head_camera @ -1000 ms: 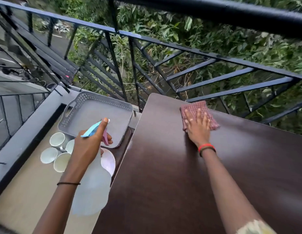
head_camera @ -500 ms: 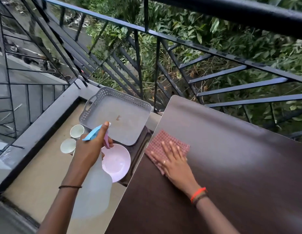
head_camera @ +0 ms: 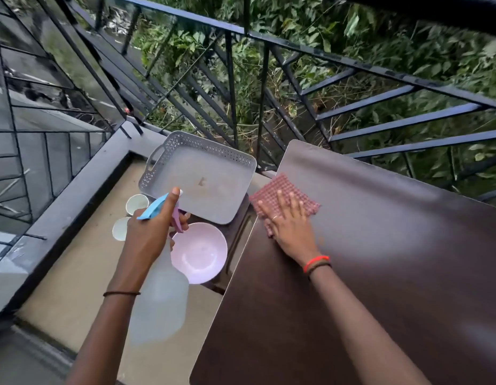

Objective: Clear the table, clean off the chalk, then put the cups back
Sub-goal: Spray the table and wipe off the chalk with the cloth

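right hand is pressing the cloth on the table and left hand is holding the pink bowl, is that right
No. The left hand holds the bottle, not the bowl, which lies unheld by the tray. The right hand does press the cloth on the table. The head view shows this.

open: table (head_camera: 393, 273) right of cloth (head_camera: 285, 190) | obstacle: railing (head_camera: 380, 70) along far edge

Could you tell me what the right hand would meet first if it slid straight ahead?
The right hand, pressing the cloth, would likely reach the table's left edge first, near the far corner.
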`<state>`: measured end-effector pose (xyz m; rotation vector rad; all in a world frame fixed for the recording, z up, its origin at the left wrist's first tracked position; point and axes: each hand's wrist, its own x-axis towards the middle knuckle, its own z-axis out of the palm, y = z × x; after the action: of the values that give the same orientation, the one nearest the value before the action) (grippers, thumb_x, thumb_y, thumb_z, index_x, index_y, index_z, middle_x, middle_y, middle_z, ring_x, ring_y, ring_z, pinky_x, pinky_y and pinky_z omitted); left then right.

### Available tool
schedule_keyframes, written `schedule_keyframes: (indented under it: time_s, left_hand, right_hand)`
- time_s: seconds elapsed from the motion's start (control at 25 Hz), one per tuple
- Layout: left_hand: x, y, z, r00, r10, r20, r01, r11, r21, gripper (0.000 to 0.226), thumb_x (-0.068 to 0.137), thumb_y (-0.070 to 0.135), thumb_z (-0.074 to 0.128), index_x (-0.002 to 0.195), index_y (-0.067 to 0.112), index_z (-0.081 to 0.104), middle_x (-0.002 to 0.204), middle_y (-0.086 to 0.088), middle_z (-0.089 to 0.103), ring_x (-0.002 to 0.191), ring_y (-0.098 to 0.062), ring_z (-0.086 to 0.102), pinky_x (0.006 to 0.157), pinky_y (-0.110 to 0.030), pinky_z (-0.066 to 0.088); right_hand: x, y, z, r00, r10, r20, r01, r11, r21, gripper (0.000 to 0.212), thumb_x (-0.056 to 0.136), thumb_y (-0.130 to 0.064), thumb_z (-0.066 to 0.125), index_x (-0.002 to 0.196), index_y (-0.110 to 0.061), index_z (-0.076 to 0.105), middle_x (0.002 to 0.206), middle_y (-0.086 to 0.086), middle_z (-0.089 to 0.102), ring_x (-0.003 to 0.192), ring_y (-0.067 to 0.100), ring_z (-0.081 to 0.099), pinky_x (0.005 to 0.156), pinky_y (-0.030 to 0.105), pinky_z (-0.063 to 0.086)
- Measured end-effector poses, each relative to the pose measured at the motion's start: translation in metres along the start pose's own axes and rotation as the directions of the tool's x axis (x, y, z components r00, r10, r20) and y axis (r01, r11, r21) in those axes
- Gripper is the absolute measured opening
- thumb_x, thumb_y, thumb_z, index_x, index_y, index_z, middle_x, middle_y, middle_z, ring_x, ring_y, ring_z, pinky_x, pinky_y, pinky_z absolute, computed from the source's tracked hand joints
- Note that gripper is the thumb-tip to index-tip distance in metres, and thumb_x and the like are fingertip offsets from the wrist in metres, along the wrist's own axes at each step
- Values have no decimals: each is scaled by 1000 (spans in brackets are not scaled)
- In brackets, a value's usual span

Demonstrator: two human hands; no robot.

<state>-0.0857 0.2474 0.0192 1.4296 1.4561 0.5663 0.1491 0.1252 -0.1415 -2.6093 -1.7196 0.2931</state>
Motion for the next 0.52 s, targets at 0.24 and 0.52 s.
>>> schedule_keyframes:
  time_s: [0.24, 0.52]
  left_hand:
    - [0, -3, -16, 999, 6, 43, -8, 999, 41, 61, 95, 56, 49, 82, 1, 73, 64, 2, 71, 58, -2, 60, 50, -15, 44]
    - [1, -30, -50, 994, 40, 102, -47, 997, 66, 76, 86, 73, 46, 78, 2, 72, 82, -15, 74, 83, -25, 68, 79, -32, 48]
  right_hand:
    - [-153, -104, 31, 949, -315, -16, 316, 947, 59, 60, 84, -36, 39, 144, -41, 33, 151, 12, 36, 138, 37, 30, 107, 51, 23]
    - [-253, -21, 36, 997, -5, -75, 5, 1000, -6, 56, 94, -42, 32, 148, -44, 16, 160, 4, 10, 144, 32, 18, 114, 45, 13]
